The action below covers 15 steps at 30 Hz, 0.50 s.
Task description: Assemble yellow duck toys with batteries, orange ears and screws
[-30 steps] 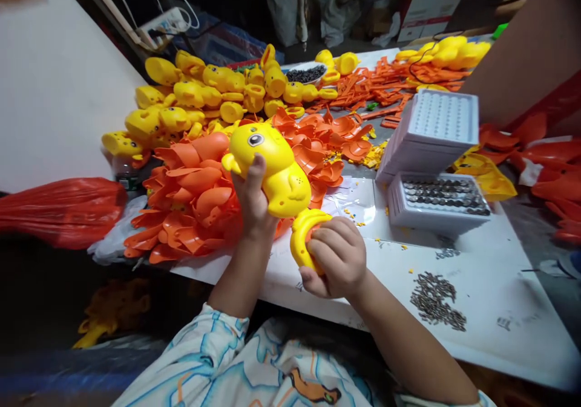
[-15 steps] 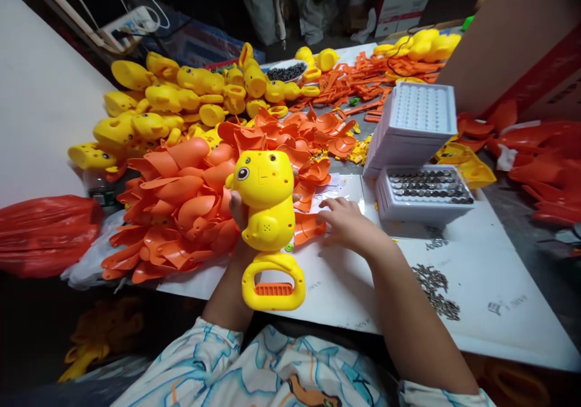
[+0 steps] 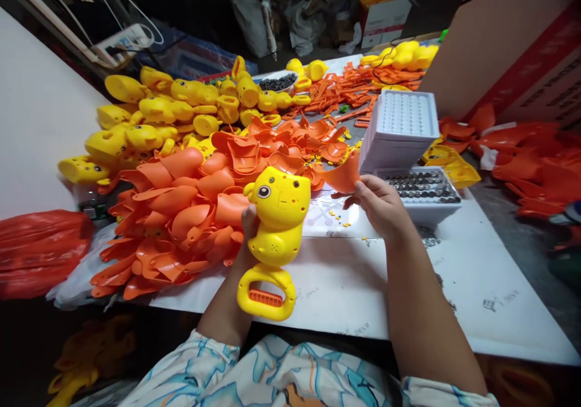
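My left hand [image 3: 249, 224] is closed around the back of a yellow plastic duck toy [image 3: 279, 213], mostly hidden behind it. The toy has one eye on its left side, several small holes, and a loop handle at the bottom with an orange ribbed insert. In my right hand [image 3: 374, 204], pinched between thumb and fingers, is a curved orange plastic duck-bill piece [image 3: 344, 174], raised above the table to the right of the toy. A large heap of similar orange pieces [image 3: 181, 213] lies just left of my left hand.
Yellow duck toys [image 3: 190, 95] are piled at the back left. A stack of white trays [image 3: 402, 123] stands on the right, before a tray with rows of dark metal parts [image 3: 422, 186]. A bowl of black screws [image 3: 279, 81] sits at the back. A red plastic bag [image 3: 45, 250] lies left.
My right hand has picked up an orange duck-bill piece from the table beside the toy and raised it to the right. The toy in my left hand has tilted slightly.
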{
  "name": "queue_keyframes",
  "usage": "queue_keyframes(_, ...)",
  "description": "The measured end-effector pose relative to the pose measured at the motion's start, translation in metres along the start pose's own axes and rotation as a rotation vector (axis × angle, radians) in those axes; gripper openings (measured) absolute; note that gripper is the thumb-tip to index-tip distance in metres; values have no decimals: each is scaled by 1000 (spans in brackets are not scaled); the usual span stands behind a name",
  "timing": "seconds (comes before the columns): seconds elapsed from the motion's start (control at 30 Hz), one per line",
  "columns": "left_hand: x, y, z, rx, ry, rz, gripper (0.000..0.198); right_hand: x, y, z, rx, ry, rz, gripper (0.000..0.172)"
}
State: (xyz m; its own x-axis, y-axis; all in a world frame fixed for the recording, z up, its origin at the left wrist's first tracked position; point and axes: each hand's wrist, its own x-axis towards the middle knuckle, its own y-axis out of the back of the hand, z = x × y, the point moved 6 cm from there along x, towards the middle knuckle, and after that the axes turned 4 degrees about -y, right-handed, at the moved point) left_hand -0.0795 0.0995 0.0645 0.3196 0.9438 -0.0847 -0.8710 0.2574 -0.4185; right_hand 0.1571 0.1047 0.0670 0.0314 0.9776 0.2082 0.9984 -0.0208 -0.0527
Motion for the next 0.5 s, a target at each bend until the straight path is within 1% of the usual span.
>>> queue_keyframes(0.03,3,-5,-5,-51,46,-19,85,0,1,0,56,23,43,54)
queue_keyframes(0.1,11,-14,-11,-132,78,-23,79,-1,6,-4,92,144,162,48)
queue_keyframes(0.17,19,-19,-17,-182,76,-10,69,-6,13,-11,68,295,304,36)
queue_keyframes(0.23,25,-20,-24,-215,87,-15,62,-11,18,-16,18,400,406,24)
queue_keyframes(0.3,27,-21,-32,-235,116,-49,56,-13,19,-18,-49,441,421,19)
queue_keyframes(0.37,26,-24,-38,-248,157,-108,54,-12,17,-19,-110,438,387,21)
queue_keyframes(0.43,23,-30,-43,-256,208,-178,57,-10,15,-19,-147,407,379,26)
queue_keyframes(0.5,19,-36,-47,-261,254,-232,60,-9,16,-17,-162,354,409,34)
